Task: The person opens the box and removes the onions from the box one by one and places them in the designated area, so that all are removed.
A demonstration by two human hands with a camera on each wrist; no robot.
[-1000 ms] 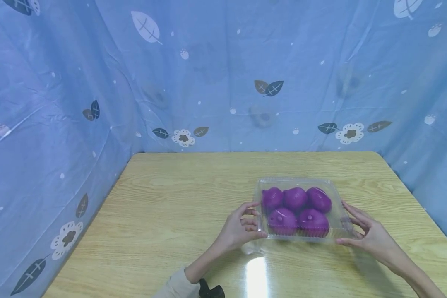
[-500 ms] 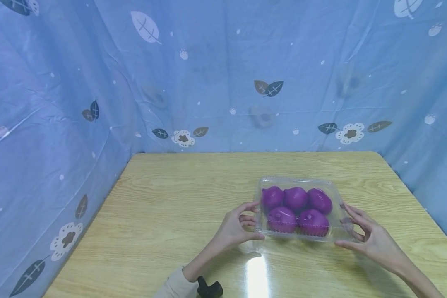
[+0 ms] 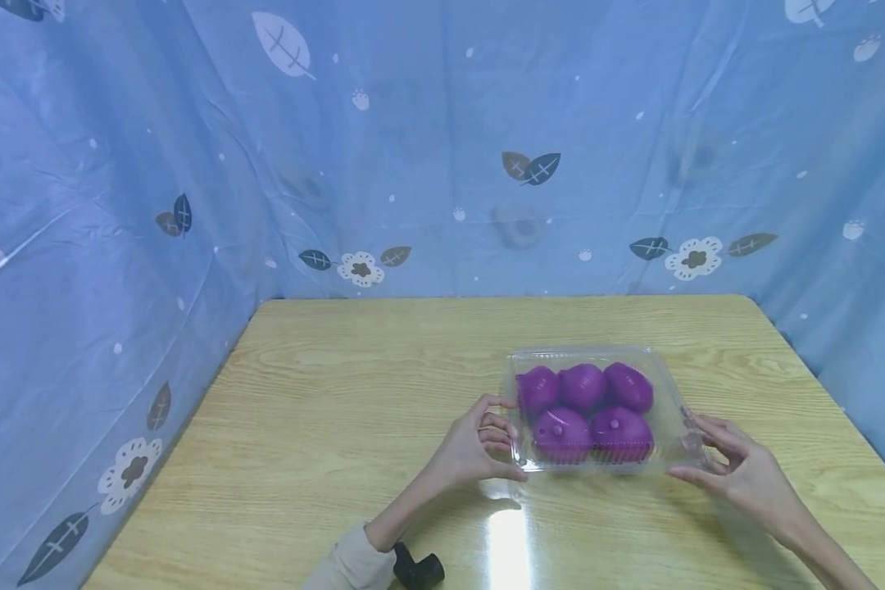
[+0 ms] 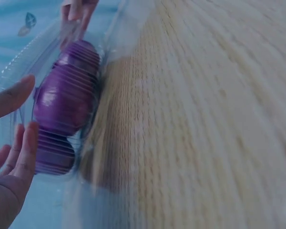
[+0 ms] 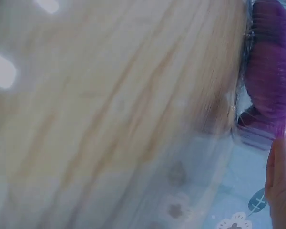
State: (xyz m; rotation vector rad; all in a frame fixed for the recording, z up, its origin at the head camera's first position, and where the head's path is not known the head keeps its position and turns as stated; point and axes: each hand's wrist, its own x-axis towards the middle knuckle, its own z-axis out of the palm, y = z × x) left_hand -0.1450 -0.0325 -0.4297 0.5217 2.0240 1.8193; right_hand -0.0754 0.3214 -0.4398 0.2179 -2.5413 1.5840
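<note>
A clear plastic clamshell box (image 3: 664, 426) sits between my two hands, close over the right half of the table. Inside it lie several glossy purple fruit-shaped pieces (image 3: 564, 434), rounded, some with a small nub. My left hand (image 3: 472, 447) grips the box's left end, thumb at the front corner and fingers along the side. On the opposite end, my right hand (image 3: 745, 479) holds it the same way, thumb low at the front. In the left wrist view, the purple pieces (image 4: 64, 100) show through the ribbed wall. The right wrist view catches only part of the box (image 5: 243, 129).
The wood-grain table (image 3: 339, 393) spreads out to the left of the box. A black object (image 3: 418, 569) is by the left wrist at the front. Blue leaf-print cloth (image 3: 450, 123) hangs behind the table and along both sides.
The box has turned very slightly, its front edge now nearly level in the head view. Both hands keep their hold, and the head view has shifted a little.
</note>
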